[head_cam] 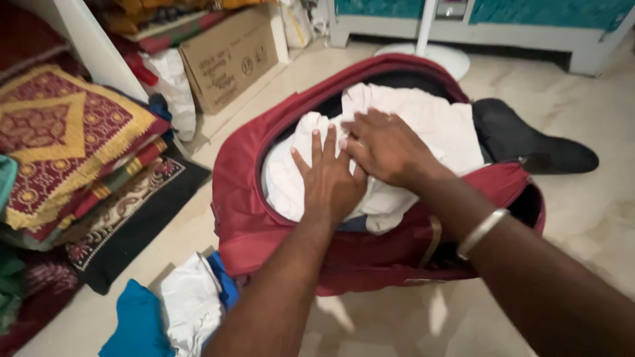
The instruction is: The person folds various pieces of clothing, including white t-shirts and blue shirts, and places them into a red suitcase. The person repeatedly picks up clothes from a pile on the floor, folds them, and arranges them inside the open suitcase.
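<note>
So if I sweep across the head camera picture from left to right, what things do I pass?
Folded red and gold blankets → blue cloth on the floor → cardboard box → left hand pressing white clothes in the red bag → right hand → silver bangle → black garment.

counted: two hands [331, 182] [387, 149], one red bag [251, 225], one cardboard box [228, 59], one bangle [481, 231], one fan base [426, 56].
</note>
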